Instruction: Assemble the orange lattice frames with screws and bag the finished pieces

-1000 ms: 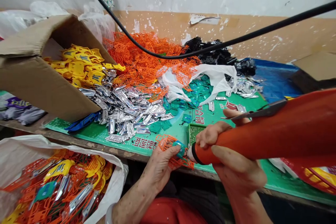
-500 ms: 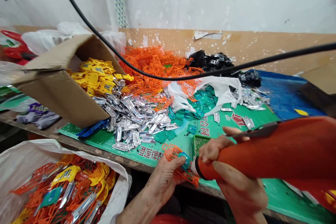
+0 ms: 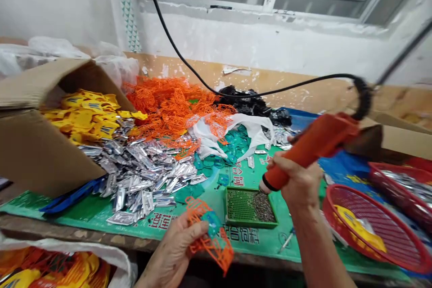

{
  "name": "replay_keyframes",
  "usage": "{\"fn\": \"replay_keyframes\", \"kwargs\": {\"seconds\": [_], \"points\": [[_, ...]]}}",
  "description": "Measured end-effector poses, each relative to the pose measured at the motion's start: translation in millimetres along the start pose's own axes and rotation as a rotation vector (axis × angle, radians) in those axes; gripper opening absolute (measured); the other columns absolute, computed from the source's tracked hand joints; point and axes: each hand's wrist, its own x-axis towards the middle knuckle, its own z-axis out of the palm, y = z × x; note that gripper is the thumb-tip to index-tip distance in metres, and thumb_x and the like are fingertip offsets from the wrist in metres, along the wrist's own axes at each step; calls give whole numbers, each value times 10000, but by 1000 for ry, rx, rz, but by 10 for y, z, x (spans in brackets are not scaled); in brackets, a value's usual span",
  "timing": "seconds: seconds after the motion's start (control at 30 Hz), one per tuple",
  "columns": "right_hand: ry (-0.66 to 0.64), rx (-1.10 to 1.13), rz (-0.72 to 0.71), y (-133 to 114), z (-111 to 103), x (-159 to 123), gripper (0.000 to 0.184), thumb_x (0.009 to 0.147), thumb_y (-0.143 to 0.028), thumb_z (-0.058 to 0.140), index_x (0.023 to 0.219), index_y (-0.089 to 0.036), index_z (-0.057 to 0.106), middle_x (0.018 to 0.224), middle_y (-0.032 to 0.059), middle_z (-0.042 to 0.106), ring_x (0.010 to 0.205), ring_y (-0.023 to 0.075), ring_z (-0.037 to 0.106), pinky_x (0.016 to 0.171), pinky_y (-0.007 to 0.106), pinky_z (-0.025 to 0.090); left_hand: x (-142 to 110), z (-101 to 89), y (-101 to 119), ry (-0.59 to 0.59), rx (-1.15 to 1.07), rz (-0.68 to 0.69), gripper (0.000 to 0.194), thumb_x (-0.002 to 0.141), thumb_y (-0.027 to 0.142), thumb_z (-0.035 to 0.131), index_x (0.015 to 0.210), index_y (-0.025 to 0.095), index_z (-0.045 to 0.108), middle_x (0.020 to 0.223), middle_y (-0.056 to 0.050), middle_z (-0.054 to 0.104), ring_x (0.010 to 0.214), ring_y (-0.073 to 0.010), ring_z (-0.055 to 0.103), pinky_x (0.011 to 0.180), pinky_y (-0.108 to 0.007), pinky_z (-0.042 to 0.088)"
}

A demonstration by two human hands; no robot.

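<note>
the left hand (image 3: 172,252) sits low at the front edge of the wooden bench (image 3: 67,235), its fingers (image 3: 192,230) curled closed round an orange plastic frame (image 3: 221,252). a teal tag (image 3: 212,224) is set in the frame, just past the fingertips. the frame's lower end hangs over the bench edge, into the dark space below.

the right hand (image 3: 299,184) is wrapped firmly round the handle of an orange corded tool (image 3: 312,146), whose black-collared tip points down and left. the tip is just above a corner of a green perforated tray (image 3: 239,207) and well apart from the tag, with open air between them. the tray holds small dark bits (image 3: 263,207).

a green mat (image 3: 249,243) runs under the tray, and a small pair of snips (image 3: 286,239) lies on it to the right. further right is a red basket (image 3: 371,229) holding a yellow piece. a heap of silver pieces (image 3: 141,184) rises to the left of the tray, and a tangle of orange frames (image 3: 168,108) lies behind it. a black cable (image 3: 270,92) loops from the tool across the back of the bench.
</note>
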Motion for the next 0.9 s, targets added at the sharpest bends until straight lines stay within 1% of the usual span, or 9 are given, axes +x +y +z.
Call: {"fn": "replay_keyframes", "kwargs": {"seconds": [0.07,0.17,0.27,0.37,0.47,0.57,0.63,0.73,0.9], "points": [[-27,-131,3,83,-86,163,481,600,-351,758,990,-162,549,672,-47,569,521,127,541,535,298,452,4,-45,18,54,-8,-32,318,733,263,767,1036,179,718,976,-84,753,803,-231,697,734,-334,552],[-115,-286,8,157,-256,333,443,671,-413,705,1006,-169,550,816,-9,611,674,139,583,635,301,481,17,-79,46,66,-64,-63,300,685,264,807,963,171,742,900,-69,766,770,-221,705,727,-312,559],[-287,-479,57,240,-421,422,452,705,-399,701,1067,-164,566,964,24,644,848,157,605,763,305,497,39,-78,53,119,-116,-66,287,626,253,845,882,163,750,824,-58,769,725,-211,705,706,-298,567],[-459,-731,174,456,-515,471,339,771,-334,700,1024,-129,606,967,47,656,865,165,624,784,332,521,67,-63,31,149,-149,-60,329,623,216,843,927,157,731,851,-63,766,694,-193,701,683,-292,572],[-559,-990,260,772,-483,509,274,888,-331,599,1072,-129,610,1062,67,640,914,182,633,793,371,542,89,-44,6,194,-194,-59,366,593,144,847,929,176,704,865,-46,758,672,-181,694,668,-317,582],[-565,-1211,261,1032,-340,546,325,911,-341,567,1175,-153,574,1185,84,598,1021,212,611,859,416,529,99,-26,-5,290,-238,-30,356,579,83,836,879,196,678,849,-12,749,651,-159,679,706,-373,590],[-553,-1325,246,1131,-231,569,332,913,-337,564,1196,-164,563,1219,94,582,1051,214,599,883,429,519,99,-22,-3,304,-230,-19,326,604,81,820,875,189,673,848,-13,744,661,-155,677,723,-383,588],[-555,-1427,237,1193,-118,594,335,912,-337,565,1199,-164,562,1227,97,578,1057,216,597,888,430,517,86,-32,11,267,-206,-21,300,639,123,812,901,185,681,870,-26,741,688,-161,676,733,-369,581],[-573,-1389,245,1153,-122,608,332,913,-334,566,1196,-161,564,1215,98,584,1043,211,603,877,419,523,52,-62,42,80,-218,-65,323,699,198,783,1004,181,677,895,-58,734,743,-189,679,800,-415,553]]}}
